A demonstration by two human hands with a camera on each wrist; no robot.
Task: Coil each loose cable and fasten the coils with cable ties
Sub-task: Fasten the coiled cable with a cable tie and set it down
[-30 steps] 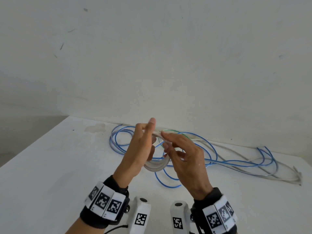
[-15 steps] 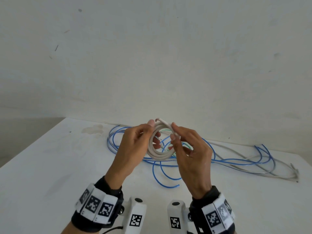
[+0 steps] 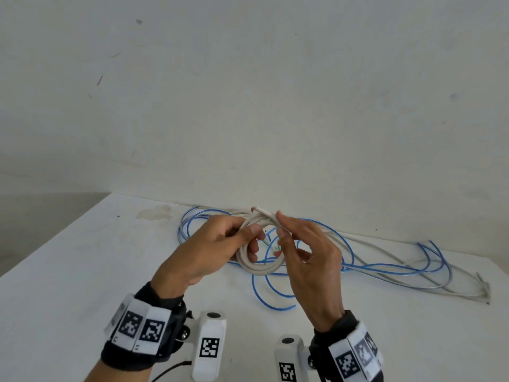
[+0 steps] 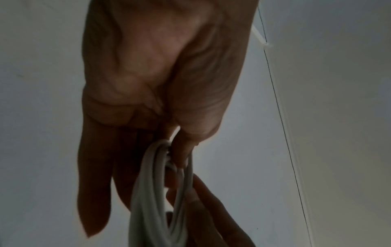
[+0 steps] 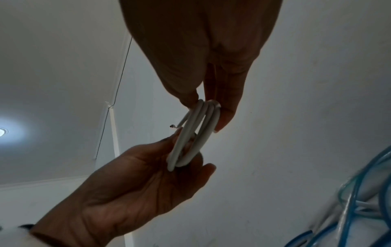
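A small coil of white cable [image 3: 257,264] hangs in the air over the table, held between both hands. My left hand [image 3: 220,244] pinches its left side with thumb and fingers. My right hand [image 3: 297,244] pinches the right side near the top, where the cable's free end [image 3: 260,210] sticks out. In the right wrist view the white coil [image 5: 195,133] shows several turns, clamped between my right hand [image 5: 208,103] above and the left hand [image 5: 160,167] below. The left wrist view shows the white coil [image 4: 156,192] under my left hand [image 4: 180,150].
A loose blue cable [image 3: 358,267] and a loose grey cable [image 3: 391,257] lie tangled on the white table [image 3: 82,271] behind the hands, stretching to the right along the wall. The table's left edge runs off diagonally at far left.
The coil has turned from edge-on to an open ring facing me. Both hands shifted their pinch to its two sides and lowered slightly; the free end now pokes up at the top.
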